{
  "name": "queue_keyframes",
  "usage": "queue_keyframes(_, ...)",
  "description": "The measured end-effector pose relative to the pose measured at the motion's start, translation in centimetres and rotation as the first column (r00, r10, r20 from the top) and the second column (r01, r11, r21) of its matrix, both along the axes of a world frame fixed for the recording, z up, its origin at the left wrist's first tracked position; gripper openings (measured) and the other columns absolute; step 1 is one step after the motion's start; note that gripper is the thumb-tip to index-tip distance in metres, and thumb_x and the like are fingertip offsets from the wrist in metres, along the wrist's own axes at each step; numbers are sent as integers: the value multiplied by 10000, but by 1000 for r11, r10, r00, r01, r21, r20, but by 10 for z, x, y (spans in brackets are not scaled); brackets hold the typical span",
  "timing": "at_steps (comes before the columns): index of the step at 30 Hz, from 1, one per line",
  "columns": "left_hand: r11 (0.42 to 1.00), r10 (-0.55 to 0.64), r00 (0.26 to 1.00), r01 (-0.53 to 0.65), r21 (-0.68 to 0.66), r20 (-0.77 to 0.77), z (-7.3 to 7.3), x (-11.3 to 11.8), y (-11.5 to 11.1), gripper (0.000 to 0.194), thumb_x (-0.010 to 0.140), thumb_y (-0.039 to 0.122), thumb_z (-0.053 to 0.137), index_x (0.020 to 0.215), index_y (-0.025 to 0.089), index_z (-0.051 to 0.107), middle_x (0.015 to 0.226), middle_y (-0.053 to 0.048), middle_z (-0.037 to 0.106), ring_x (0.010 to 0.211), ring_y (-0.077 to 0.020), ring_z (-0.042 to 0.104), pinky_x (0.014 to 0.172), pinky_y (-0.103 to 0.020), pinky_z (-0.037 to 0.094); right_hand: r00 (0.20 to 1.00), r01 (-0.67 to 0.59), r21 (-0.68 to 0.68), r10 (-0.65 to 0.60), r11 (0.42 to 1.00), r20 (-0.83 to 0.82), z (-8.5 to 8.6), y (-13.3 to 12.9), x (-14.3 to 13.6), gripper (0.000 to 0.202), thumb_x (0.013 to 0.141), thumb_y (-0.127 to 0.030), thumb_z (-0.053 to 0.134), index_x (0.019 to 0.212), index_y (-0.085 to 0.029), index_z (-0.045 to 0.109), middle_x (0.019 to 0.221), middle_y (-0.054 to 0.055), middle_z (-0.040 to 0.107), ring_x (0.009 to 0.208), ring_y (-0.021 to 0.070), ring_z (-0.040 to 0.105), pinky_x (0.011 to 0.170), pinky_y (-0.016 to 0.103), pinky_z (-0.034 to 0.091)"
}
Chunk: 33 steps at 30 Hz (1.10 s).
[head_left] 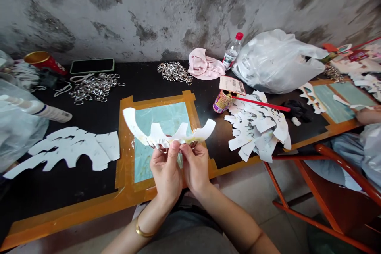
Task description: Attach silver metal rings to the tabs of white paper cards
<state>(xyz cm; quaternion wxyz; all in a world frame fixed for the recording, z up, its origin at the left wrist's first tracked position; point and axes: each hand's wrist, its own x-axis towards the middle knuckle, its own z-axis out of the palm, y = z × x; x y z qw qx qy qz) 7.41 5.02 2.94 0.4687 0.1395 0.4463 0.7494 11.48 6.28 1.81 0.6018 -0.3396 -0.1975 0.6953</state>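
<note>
Both my hands pinch a curved white cut-out strip (139,131) with several upright tabs, held over a light blue taped sheet (144,166). My left hand (168,170) grips its lower middle, thumb pressed on the front. Right beside it, my right hand (195,164) has thumb and fingertips closed on the same edge. Metal rings (194,145) show at the strip's lower edge by the fingers. Yellowish smears mark the white surface. Flat white cut-outs (80,147) lie to the left, and a pile of similar white pieces (257,127) to the right.
Metal ring heaps (95,87) lie behind, near a phone (92,66) and red cup (44,61). A small tub (222,102) holds a red stick (262,103). Farther back are a pink cloth (205,64), bottle (232,52) and plastic bag (276,61). Another person's hand (369,116) is at right.
</note>
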Motion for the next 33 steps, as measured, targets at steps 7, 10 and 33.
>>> queue_keyframes(7, 902, -217, 688, 413, -128, 693, 19, -25, 16, 125, 866, 149, 620, 753, 106, 652, 681, -11, 586, 605, -75, 543, 652, -187, 499, 1000, 28, -70, -28, 997, 0, -1, -1, 2, 192, 778, -340, 756, 708, -166, 716, 693, 3, 659, 622, 60, 543, 635, 170, 438)
queue_keyframes(10, 861, -296, 629, 501, -84, 719, 15, -31, 13, 176, 922, 190, 555, 805, 109, 661, 706, -14, 583, 639, -83, 547, 701, -212, 498, 998, -26, -73, 30, 997, 52, -1, 5, 9, 223, 789, -351, 742, 705, -150, 693, 663, 2, 628, 579, 54, 500, 558, 167, 385)
queue_keyframes(33, 767, -569, 439, 589, -255, -695, 49, -69, 37, 142, 572, 278, 869, 639, 237, 750, 632, -18, 686, 635, -196, 609, 974, -414, 454, 473, -464, 321, -76, 825, 878, 63, 21, 77, 220, 863, -253, 623, 666, -161, 591, 706, 12, 559, 678, 130, 506, 625, 259, 378)
